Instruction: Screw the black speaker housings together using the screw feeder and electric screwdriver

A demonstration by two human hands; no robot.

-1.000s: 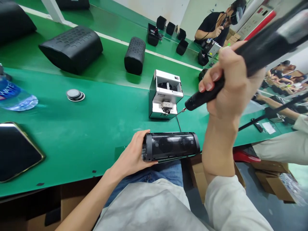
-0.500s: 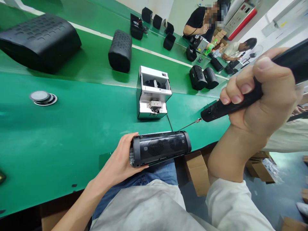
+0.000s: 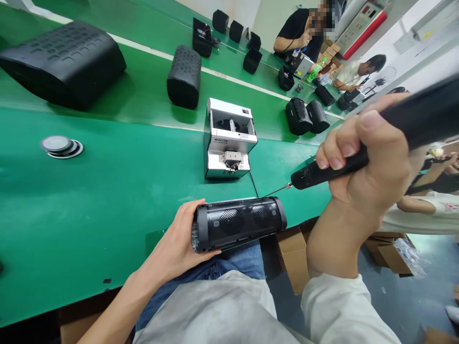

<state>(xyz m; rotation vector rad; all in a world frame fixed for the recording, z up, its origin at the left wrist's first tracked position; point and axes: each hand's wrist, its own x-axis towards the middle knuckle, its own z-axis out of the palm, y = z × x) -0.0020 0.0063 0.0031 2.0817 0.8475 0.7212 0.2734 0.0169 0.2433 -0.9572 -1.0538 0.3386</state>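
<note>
My left hand [image 3: 179, 241] grips the left end of a black cylindrical speaker [image 3: 238, 223] that lies on its side at the near edge of the green bench. My right hand [image 3: 369, 157] is wrapped round a black electric screwdriver [image 3: 358, 145]. Its thin bit [image 3: 278, 190] points down and left, just above the speaker's right half; whether it touches is unclear. Behind the speaker stands a small white and metal screw feeder box [image 3: 229, 141].
A round metal disc [image 3: 59, 145] lies at the left of the bench [image 3: 107, 191]. Large and small black speaker shells [image 3: 64, 62] [image 3: 184, 75] sit on the conveyor behind. Other people work at the far right. Cardboard boxes [image 3: 292, 255] stand on the floor.
The view has swung right, losing the phone and water bottle. My right hand drew the screwdriver away from the feeder box, then brought its bit down towards the speaker's right half.
</note>
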